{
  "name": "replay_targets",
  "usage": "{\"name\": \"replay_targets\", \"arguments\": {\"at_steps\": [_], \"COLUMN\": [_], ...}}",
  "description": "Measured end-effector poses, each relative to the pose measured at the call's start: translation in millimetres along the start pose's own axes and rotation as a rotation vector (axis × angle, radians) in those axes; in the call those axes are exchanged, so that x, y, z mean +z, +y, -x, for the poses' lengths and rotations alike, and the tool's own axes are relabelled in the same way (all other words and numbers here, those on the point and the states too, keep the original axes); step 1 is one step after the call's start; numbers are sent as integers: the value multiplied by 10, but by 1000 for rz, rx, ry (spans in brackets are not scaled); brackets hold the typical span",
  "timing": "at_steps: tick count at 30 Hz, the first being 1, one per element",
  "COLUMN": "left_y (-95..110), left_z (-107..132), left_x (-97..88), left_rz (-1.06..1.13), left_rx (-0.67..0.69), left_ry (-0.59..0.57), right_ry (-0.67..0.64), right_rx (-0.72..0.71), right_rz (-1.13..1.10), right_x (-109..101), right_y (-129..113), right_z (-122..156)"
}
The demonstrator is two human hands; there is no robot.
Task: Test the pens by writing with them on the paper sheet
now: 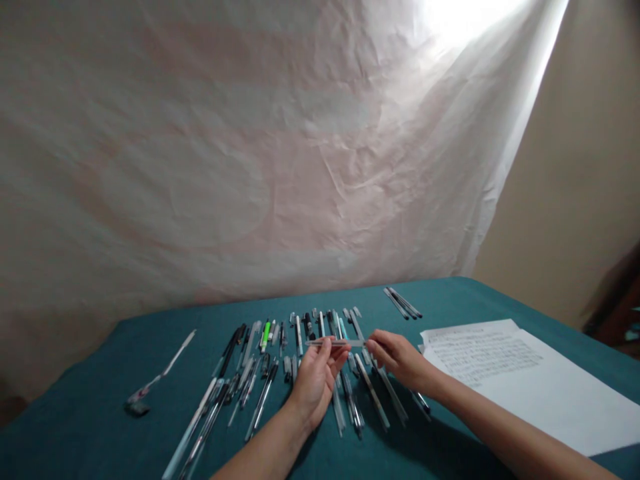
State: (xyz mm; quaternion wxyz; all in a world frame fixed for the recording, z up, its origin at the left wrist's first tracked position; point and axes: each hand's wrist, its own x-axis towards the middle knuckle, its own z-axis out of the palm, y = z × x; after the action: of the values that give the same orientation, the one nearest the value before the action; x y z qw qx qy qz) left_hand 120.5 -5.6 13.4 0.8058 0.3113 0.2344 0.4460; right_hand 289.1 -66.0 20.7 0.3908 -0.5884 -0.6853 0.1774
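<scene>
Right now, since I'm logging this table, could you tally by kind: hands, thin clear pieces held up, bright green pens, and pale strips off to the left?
Left hand and right hand: 2
Held thin clear piece: 1
Bright green pen: 1
Pale strip: 1
Total: 5

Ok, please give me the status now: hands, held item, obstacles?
Left hand gripping clear pen tube. Right hand at its end. Loose pens below; no obstruction visible.
</scene>
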Motion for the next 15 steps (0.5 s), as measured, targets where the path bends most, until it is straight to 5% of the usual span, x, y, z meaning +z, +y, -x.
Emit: {"name": "replay_targets", "arguments": {"at_steps": [15], "left_y": [3], "left_z": [-10], "left_x": [-15], "left_rz": [21], "left_rx": [-11], "left_ry": [36], "right_ry": [-12], "right_rx": [54], "right_rz": [-129], "right_x": [21], "right_y": [-4], "right_z": [-12]}}
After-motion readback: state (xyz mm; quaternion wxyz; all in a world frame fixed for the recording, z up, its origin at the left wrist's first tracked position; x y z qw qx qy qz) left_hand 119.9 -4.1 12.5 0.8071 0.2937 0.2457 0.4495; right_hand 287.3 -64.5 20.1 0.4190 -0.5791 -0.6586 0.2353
